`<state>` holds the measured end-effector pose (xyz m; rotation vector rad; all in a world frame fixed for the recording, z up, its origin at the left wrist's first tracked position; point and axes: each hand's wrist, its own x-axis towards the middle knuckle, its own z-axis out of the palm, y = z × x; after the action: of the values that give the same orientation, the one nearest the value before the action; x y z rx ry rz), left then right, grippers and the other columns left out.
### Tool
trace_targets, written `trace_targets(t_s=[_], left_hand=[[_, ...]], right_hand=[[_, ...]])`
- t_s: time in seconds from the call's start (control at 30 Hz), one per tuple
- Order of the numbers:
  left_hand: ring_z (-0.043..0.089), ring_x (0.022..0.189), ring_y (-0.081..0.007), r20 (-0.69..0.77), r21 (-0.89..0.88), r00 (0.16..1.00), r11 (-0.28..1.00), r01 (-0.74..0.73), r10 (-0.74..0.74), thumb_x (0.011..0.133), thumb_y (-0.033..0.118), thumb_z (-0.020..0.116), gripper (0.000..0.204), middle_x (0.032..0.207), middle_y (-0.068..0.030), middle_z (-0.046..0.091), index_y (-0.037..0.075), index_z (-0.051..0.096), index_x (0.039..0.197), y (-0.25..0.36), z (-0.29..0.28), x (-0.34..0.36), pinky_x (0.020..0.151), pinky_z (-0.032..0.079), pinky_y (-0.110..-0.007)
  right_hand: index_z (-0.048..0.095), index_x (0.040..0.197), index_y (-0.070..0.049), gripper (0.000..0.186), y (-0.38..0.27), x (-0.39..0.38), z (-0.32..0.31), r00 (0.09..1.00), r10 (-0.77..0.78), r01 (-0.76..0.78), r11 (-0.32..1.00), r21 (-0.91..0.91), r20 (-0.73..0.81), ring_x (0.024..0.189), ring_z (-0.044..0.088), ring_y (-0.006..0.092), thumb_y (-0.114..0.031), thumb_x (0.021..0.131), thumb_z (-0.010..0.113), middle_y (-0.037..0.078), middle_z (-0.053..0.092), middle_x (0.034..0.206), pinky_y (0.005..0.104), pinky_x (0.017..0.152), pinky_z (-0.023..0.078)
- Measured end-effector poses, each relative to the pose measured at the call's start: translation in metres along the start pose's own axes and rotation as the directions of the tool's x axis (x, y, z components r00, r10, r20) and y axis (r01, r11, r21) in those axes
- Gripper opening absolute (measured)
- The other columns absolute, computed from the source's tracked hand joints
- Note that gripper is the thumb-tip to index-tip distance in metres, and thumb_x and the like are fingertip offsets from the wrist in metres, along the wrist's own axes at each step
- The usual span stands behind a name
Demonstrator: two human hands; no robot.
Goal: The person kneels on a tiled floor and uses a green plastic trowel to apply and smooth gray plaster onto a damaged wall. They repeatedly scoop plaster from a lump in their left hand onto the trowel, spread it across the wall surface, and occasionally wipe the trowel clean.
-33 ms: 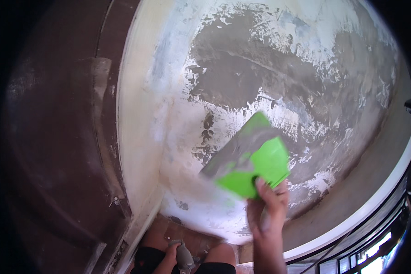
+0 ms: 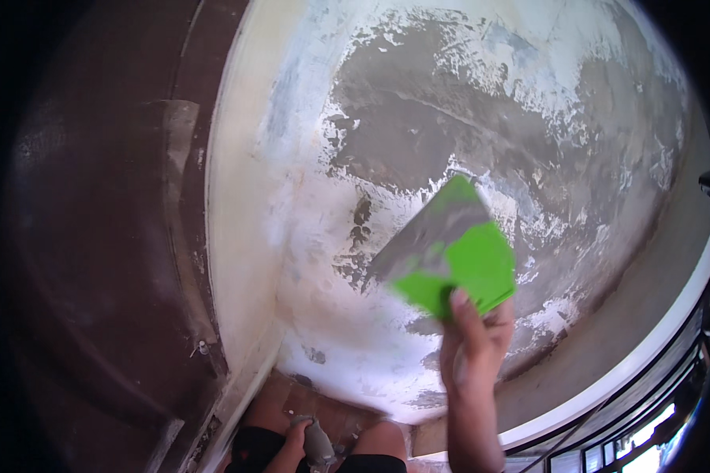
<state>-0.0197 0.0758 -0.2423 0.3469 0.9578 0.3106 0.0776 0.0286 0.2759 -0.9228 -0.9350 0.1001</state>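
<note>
My right hand grips a green flexible plastic spreader by its lower edge, thumb on the near face, with grey filler smeared over its upper-left part. It is held up in front of the patchy grey and white plastered wall; whether it touches the wall I cannot tell. My left hand is low between my knees, closed on a grey-coated tool, whose exact kind I cannot make out.
A dark brown door with a pale frame fills the left side, meeting the wall's corner. Brownish tiled floor shows below. A white-edged ledge and dark window bars curve along the lower right.
My right hand and the green spreader have moved up and to the right. My left hand stays about where it was.
</note>
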Motion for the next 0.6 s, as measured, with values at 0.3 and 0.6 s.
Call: trace_targets(t_s=[0.3, 0.6], left_hand=[[0.064, 0.081, -0.0275, -0.048, 0.031, 0.998, 0.999, -0.043, 0.044, 0.078, 0.029, 0.071, 0.030, 0.091, -0.0098, 0.064, 0.013, 0.063, 0.103, -0.008, -0.003, 0.016, 0.074, 0.053, -0.047], [0.064, 0.086, -0.0284, -0.017, 0.031, 1.000, 1.000, 0.001, 0.000, 0.079, 0.032, 0.070, 0.033, 0.096, -0.0112, 0.064, 0.013, 0.065, 0.106, -0.010, -0.011, 0.022, 0.077, 0.052, -0.047]], right_hand=[[0.067, 0.123, -0.020, 0.043, 0.013, 0.169, 0.046, 0.176, -0.021, 0.917, -0.359, -0.172, 0.984, 0.130, 0.052, 0.0239, -0.008, 0.082, 0.062, 0.004, 0.062, 0.131, 0.0455, 0.116, 0.032], [0.057, 0.134, -0.024, 0.049, 0.027, 0.187, 0.036, 0.249, 0.367, 0.835, -0.550, -0.007, 0.896, 0.142, 0.036, 0.0201, -0.012, 0.086, 0.059, -0.001, 0.045, 0.150, 0.0451, 0.122, 0.020]])
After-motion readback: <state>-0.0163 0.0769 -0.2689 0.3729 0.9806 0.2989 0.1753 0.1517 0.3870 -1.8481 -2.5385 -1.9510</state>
